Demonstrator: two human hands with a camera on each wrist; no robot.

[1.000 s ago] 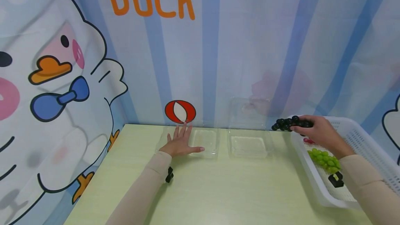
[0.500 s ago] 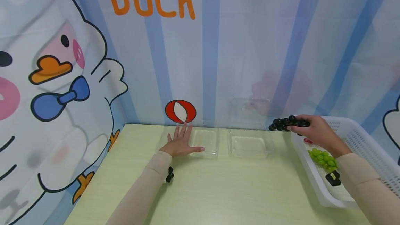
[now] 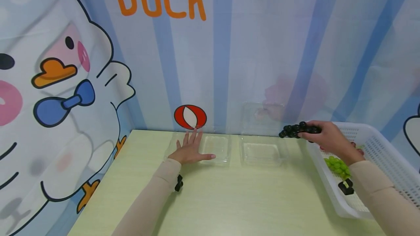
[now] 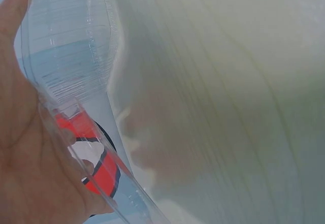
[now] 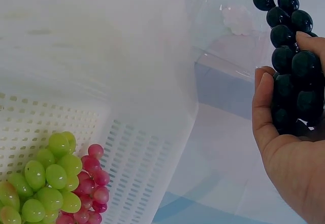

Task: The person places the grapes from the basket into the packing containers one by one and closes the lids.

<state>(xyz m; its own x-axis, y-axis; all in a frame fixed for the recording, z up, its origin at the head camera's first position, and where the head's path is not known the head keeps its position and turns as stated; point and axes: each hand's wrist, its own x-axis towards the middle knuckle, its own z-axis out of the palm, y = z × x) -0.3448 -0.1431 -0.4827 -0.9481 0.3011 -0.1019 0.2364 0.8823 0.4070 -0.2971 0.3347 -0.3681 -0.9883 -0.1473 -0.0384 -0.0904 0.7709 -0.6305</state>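
Note:
My right hand grips a bunch of black grapes above the far left corner of the white basket. In the right wrist view, thumb and fingers curl round the lower part of the bunch, whose tip points away. My left hand lies with fingers spread over a clear plastic box at the table's back edge. The left wrist view shows that box's clear edge against the palm and fingers. Right of it stands a second clear box, its lid raised against the backdrop.
Inside the basket at the right are green grapes and a bunch of red grapes. A printed duck backdrop rises behind the pale table. Each wrist bears a small black camera.
My right hand has moved slowly left with the black grapes, nearer the second clear box. More of the red grapes shows behind the right wrist. The left hand has stayed put.

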